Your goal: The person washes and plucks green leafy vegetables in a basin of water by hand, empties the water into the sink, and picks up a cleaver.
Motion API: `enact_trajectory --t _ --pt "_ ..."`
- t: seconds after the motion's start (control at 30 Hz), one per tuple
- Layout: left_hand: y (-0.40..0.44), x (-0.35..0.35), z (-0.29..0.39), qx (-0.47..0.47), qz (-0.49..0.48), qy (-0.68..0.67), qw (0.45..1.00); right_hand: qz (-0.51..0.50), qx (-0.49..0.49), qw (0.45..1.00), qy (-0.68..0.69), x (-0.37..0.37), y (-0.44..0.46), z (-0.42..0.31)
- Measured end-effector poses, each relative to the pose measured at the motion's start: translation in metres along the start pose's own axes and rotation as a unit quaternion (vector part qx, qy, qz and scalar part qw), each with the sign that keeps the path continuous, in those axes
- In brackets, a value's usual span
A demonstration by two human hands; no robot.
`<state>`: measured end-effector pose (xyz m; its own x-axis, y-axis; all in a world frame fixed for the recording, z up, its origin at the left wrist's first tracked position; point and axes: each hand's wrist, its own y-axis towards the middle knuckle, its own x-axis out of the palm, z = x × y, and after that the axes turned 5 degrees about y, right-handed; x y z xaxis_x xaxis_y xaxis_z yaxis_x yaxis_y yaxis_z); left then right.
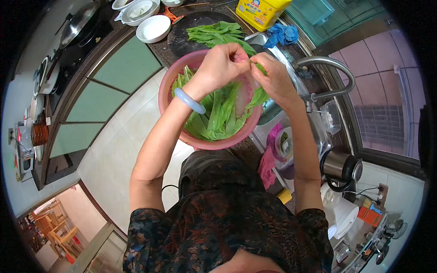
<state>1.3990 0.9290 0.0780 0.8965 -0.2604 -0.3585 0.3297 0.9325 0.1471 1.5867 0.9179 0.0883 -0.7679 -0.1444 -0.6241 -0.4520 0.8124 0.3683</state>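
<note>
Over a pink basin (165, 98), my two hands meet with fingertips pinched close together. Inside the basin lie long torn lettuce-like green leaves (221, 111) and some water. My right hand (276, 79) is closed around a green leaf (259, 97), whose lower part hangs down toward the basin's right side. My left hand (223, 66), with a pale bangle (190, 101) at its wrist, pinches at the leaf's upper end; its fingertips are partly hidden. Beyond the hands, more whole green leaves (216, 34) rest on a dark round board (178, 38).
A sink with a curved metal faucet (339, 63) is at the right. A yellow jug (259, 12) and blue cloth (281, 34) stand behind it. White bowls (153, 29) are at the back left, pink gloves (267, 166) hang at the sink's front, and a kettle (339, 166) is farther right.
</note>
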Motion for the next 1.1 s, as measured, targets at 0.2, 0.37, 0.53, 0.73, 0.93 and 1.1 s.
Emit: enact_trajectory --t 0.2,0.37,0.53,0.73,0.93,1.1 --pt "0.008 0.030 -0.017 -0.135 -0.037 -0.288 0.947 0.103 -0.011 0.993 -0.063 0.011 -0.020 0.016" --pt "-0.002 0.069 -0.049 -0.254 -0.107 -0.392 0.878 0.252 0.048 0.966 -0.016 0.013 -0.027 0.010" --pt "0.008 0.083 -0.095 -0.184 -0.080 -0.186 0.962 0.268 0.163 0.936 0.159 -0.029 -0.041 -0.014" --pt "0.050 0.088 -0.043 -0.034 0.000 0.072 0.997 0.339 0.121 0.886 0.293 -0.074 -0.059 -0.015" --pt "0.065 0.110 -0.062 0.104 0.016 0.132 0.986 0.337 0.104 0.853 0.384 -0.090 -0.073 -0.015" --pt "0.019 0.097 -0.102 0.077 0.124 0.302 0.942 0.317 0.111 0.836 0.435 -0.086 -0.078 -0.006"
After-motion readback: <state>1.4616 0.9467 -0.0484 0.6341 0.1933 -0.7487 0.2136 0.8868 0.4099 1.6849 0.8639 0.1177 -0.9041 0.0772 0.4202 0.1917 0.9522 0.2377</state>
